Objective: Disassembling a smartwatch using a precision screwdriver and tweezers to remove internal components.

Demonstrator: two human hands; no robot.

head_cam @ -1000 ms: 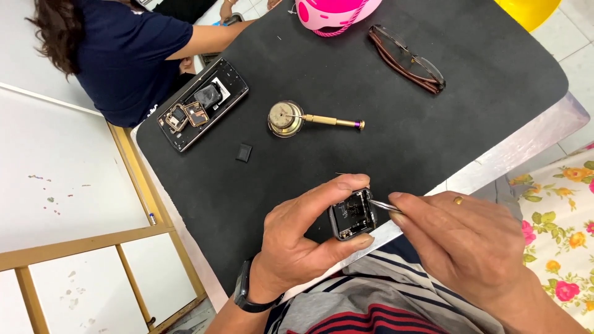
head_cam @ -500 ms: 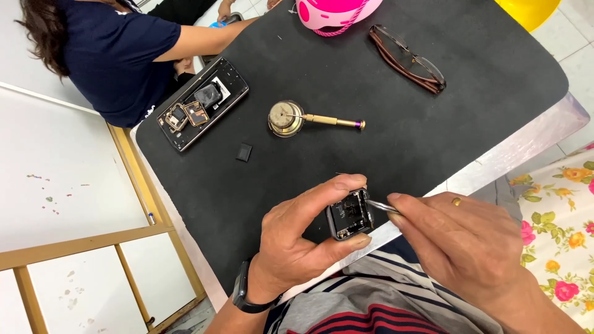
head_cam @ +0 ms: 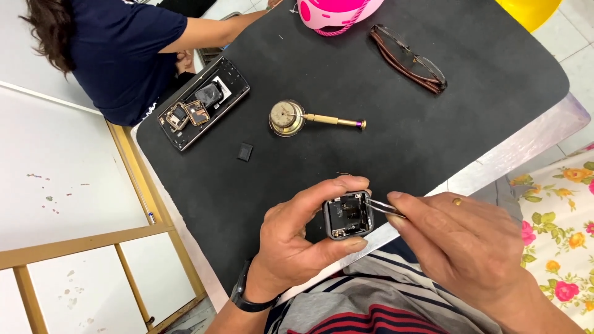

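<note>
My left hand point(head_cam: 303, 238) grips a small square open device case point(head_cam: 348, 215), its dark insides facing up, near the table's front edge. Thumb and fingers wrap its sides. My right hand point(head_cam: 461, 244), with a ring on one finger, pinches thin metal tweezers point(head_cam: 383, 207) whose tips reach into the case's right edge. Both hands hover just over the black mat point(head_cam: 433, 142).
On the mat lie an opened phone body point(head_cam: 204, 102) at the left, a small black square part point(head_cam: 245, 151), a brass screwdriver with a round cap point(head_cam: 309, 117), brown glasses point(head_cam: 408, 59) and a pink object point(head_cam: 337, 9). Another person in dark blue point(head_cam: 124, 55) sits far left.
The case and both hands have stayed nearly in place; the tweezers' tips have shifted slightly inside the case.
</note>
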